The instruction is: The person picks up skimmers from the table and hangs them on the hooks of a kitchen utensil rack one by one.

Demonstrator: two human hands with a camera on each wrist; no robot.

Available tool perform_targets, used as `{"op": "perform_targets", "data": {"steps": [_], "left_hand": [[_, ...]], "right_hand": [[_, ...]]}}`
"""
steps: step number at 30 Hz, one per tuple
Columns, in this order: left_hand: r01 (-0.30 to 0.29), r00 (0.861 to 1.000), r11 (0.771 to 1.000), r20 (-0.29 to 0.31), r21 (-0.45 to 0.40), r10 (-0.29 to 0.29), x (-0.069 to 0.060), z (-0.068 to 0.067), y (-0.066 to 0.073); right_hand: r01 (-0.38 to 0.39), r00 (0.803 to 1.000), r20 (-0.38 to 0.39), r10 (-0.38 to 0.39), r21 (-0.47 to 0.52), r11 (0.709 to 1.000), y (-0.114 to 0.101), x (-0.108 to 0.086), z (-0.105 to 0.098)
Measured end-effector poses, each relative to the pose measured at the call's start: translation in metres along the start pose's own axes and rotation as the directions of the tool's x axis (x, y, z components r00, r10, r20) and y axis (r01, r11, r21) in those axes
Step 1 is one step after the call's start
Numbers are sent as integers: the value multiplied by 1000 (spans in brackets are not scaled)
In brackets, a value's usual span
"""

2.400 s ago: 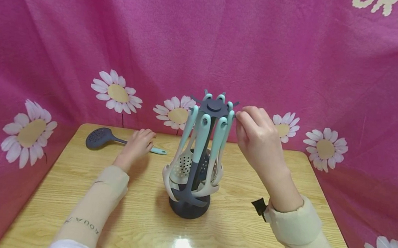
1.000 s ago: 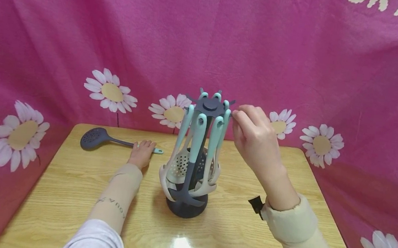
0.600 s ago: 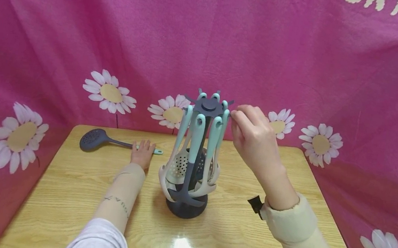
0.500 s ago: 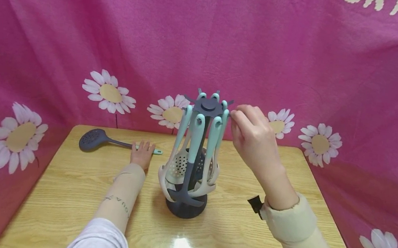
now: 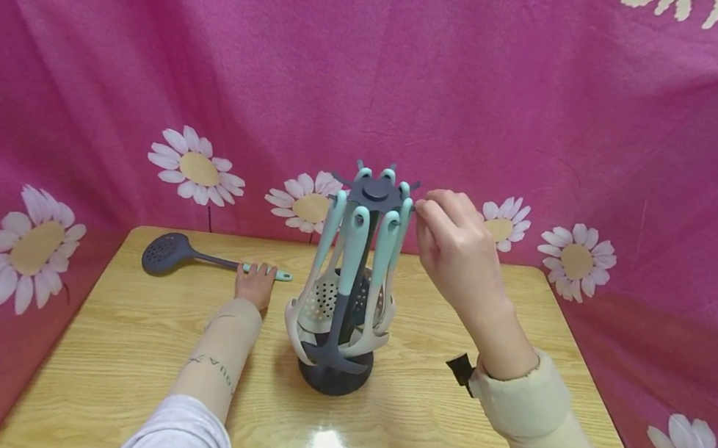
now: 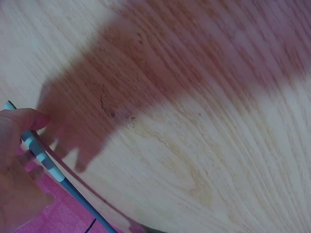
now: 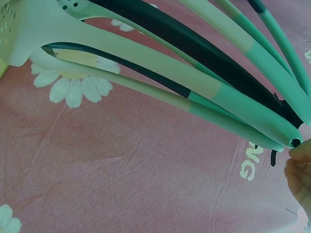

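Observation:
A dark slotted skimmer [image 5: 166,252] with a mint handle lies near the table's back left. My left hand [image 5: 254,287] grips that handle; in the left wrist view the skimmer's handle [image 6: 44,158] passes between thumb and fingers. Right of it, a dark utensil rack [image 5: 335,379] stands upright, hung with several mint-handled utensils [image 5: 355,253]. With thumb and fingertips, my right hand [image 5: 463,247] pinches a hook at the right of the rack's top. Only part of the right hand [image 7: 302,172] shows in the right wrist view, beside the utensils' handle ends.
The wooden table [image 5: 442,426] has a shiny light reflection near its front. A pink curtain [image 5: 507,93] with white daisies hangs behind and along both sides. A black tab [image 5: 462,371] sticks out from the right wrist's band.
My left hand has shifted slightly right along the skimmer's handle, and its fingers have closed round it. The right hand keeps its pinch on the rack's hook. The head view has drifted slightly.

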State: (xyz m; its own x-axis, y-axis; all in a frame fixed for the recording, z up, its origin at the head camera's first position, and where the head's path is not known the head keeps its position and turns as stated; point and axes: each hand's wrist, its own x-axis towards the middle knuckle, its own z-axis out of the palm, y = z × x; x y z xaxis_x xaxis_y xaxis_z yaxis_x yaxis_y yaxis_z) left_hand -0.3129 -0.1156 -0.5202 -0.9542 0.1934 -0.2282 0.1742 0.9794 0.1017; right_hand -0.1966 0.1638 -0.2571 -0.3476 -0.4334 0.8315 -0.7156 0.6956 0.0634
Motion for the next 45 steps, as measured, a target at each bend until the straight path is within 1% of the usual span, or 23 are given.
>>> {"op": "perform_targets", "data": {"steps": [3,7,9,15,19,21,26,28,30,33,40,43,45], "left_hand": [[0,1000,1000,-20,-13,0,1,3,-1],[-11,998,1000,-62,-20,9,1,6,-1],[-11,997,1000,-72,-27,9,0,7,-1],[-15,995,997,-100,-77,7,-8,7,2],[-26,992,997,-127,-75,16,-12,9,1],[-31,991,997,-133,-75,21,-14,10,0],[-41,993,996,-116,-77,32,-16,12,-3],[-56,992,996,-117,-72,47,-17,13,-4],[-82,988,994,-135,-67,72,-18,13,-5],[-116,983,993,-149,-37,110,-19,13,-7],[-170,975,984,-136,53,176,-20,12,-15],[-189,967,976,-152,109,204,-19,12,-17],[-203,957,966,-175,158,230,-18,11,-19]], "right_hand": [[-4,1000,7,4,-2,1000,0,0,0],[-6,1000,8,6,-6,1000,0,-1,0],[-6,1000,4,6,-7,1000,0,-1,0],[-4,1000,-2,4,-11,1000,0,0,1],[-5,1000,4,5,-13,1000,0,0,1],[-4,1000,5,5,-13,1000,0,1,1],[-4,1000,-2,4,-6,1000,-1,1,1],[-5,1000,-4,5,-4,1000,-1,0,0],[-6,1000,-4,6,-2,1000,-1,0,0],[-6,1000,-1,6,-4,1000,-1,0,0],[-8,1000,8,8,-3,1000,-1,0,1],[-6,1000,5,7,-4,1000,-1,0,1],[-5,1000,2,5,-6,1000,-1,1,0]]}}
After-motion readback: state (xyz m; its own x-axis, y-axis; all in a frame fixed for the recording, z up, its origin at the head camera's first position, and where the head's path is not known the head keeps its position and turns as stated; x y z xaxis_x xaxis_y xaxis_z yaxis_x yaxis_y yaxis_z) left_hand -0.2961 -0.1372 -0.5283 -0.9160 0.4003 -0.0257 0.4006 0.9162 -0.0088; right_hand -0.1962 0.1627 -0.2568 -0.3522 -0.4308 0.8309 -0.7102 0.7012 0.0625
